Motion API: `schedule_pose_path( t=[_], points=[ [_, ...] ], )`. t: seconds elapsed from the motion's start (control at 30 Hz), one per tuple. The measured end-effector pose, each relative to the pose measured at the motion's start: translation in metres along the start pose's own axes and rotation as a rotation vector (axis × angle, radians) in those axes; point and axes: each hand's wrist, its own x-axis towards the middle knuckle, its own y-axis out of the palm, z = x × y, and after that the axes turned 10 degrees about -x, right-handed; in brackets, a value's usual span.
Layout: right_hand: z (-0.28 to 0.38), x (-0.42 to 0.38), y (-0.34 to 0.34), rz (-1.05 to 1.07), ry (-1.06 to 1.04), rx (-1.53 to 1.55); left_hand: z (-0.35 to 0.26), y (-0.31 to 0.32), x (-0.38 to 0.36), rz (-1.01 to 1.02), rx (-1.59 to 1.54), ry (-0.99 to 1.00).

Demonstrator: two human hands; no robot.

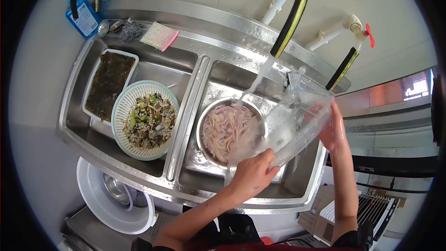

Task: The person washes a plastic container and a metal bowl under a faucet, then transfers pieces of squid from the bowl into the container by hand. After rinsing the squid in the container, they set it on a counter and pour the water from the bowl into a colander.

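Note:
A clear plastic bag (pixel 295 123) is stretched between my hands over the right sink basin. My left hand (pixel 253 174) is closed on the bag's near edge. At the bag's far right side, my right hand (pixel 331 128) grips its edge, fingers partly behind the wet plastic. Under the bag's left part, a round metal bowl (pixel 200 146) holds pale pink meat strips (pixel 227 132). Water (pixel 255 83) runs from a black and yellow hose (pixel 291 23) down to the bowl's rim.
In the left basin stand a colander (pixel 120 135) of food scraps and a white tray (pixel 88 90) with dark leaves. A sponge (pixel 159 36), scourers and a blue bottle (pixel 85 17) line the back ledge. A second hose (pixel 343 69) hangs at right. A white tub (pixel 93 195) is below left.

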Motion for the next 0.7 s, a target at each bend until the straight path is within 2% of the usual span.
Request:
schedule_pose_path(
  t=[0.07,0.13,0.17,0.2,0.23,0.27,0.33,0.4,0.5,0.57,0.6,0.67,0.7],
  points=[
    [0.011,-0.004,-0.005,0.054,-0.008,0.071,-0.01,0.002,0.002,0.023,0.244,0.203],
    [0.019,-0.002,-0.009,0.192,0.064,0.135,-0.018,-0.007,0.01,0.069,0.346,0.158],
    [0.017,0.002,-0.018,0.294,0.097,0.244,-0.013,-0.013,0.016,0.116,0.474,0.231],
    [0.01,0.005,-0.023,0.302,0.091,0.264,-0.009,-0.019,0.02,0.166,0.603,0.303],
    [0.001,0.009,-0.026,0.349,0.047,0.173,-0.009,-0.025,0.022,0.199,0.694,0.35],
    [-0.007,0.012,-0.027,0.397,0.006,0.082,-0.008,-0.029,0.023,0.205,0.713,0.343],
    [-0.029,0.013,-0.025,0.435,0.041,0.211,-0.004,-0.034,0.021,0.206,0.925,0.405],
    [-0.059,0.009,-0.018,0.414,-0.034,0.409,0.001,-0.037,0.014,0.286,0.951,0.32],
    [-0.114,0.002,-0.013,0.368,-0.071,0.635,-0.008,-0.035,-0.012,0.211,1.024,0.397],
    [-0.149,-0.005,-0.01,0.307,-0.09,0.756,-0.029,-0.034,-0.036,-0.017,1.006,0.217],
    [-0.165,-0.011,-0.009,0.308,-0.086,0.848,-0.028,-0.037,-0.044,-0.005,1.013,0.218],
    [-0.197,-0.027,-0.009,0.263,-0.019,0.927,-0.014,-0.045,-0.057,-0.443,0.845,0.314],
    [-0.207,-0.043,-0.005,0.259,-0.001,1.006,-0.009,-0.043,-0.058,-0.422,0.622,0.293]
  ],
)
